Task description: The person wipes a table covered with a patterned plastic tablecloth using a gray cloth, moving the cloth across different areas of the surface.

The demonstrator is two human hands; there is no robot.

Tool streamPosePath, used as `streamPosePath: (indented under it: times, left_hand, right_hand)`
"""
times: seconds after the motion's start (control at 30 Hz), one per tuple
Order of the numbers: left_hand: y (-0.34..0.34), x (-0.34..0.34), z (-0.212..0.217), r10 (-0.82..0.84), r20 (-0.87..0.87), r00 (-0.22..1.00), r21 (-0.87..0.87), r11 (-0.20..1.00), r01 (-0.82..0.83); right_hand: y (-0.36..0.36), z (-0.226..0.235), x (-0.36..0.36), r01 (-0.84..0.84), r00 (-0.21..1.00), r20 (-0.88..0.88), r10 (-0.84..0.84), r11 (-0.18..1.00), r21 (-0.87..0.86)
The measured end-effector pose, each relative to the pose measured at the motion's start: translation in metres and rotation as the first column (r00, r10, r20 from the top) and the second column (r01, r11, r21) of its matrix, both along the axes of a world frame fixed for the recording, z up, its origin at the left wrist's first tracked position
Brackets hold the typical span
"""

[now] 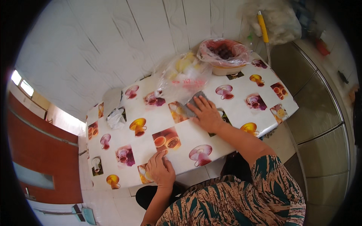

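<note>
Right hand (206,113) was flat, fingers spread, pressing down on a grey cloth (197,101) near the middle of the surface (241,109), toward its far edge; not gripping, just palm on top, with the cloth's far end sticking out past the fingertips. Left hand (160,168) rested at the near edge of the surface, fingers loosely curled, holding nothing, fingertips touching the patterned cover. Clear plastic bag (183,77) with yellow and white contents sat at the far edge, just beyond the cloth, close to it; couldn't tell whether they touched. Bowl covered in pink plastic film (223,54) stood at the far right corner, beside the bag. Small crumpled white bag (116,118) lay toward the left edge, well apart from both hands.
</note>
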State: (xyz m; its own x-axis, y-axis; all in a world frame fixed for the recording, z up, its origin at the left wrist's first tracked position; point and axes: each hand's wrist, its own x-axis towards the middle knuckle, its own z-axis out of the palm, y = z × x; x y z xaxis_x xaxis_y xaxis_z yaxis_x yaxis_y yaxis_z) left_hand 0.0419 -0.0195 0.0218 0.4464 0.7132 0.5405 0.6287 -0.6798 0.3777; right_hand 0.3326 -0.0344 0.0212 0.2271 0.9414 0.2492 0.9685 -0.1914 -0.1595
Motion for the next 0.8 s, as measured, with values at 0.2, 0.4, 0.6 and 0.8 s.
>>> streamPosePath:
  times: [0.2,0.4,0.6,0.8]
  left_hand:
    - [0.001,0.004,0.000,0.018,0.016,1.000,0.019,1.000,-0.019]
    - [-0.003,0.004,0.004,0.024,0.002,1.000,0.029,0.999,-0.024]
    - [-0.002,0.009,0.004,0.011,0.012,1.000,0.029,1.000,-0.011]
    - [0.000,0.001,0.000,0.022,0.102,0.995,0.054,0.998,-0.027]
  right_hand:
    - [-0.018,-0.010,0.115,0.296,0.953,0.066,-0.295,0.955,0.005]
    - [-0.107,-0.024,0.194,0.680,0.726,0.090,-0.682,0.731,0.056]
    - [-0.046,-0.037,0.133,0.616,0.765,0.155,-0.626,0.780,0.112]
    - [0.009,-0.015,-0.081,0.027,1.000,0.011,-0.028,0.998,0.065]
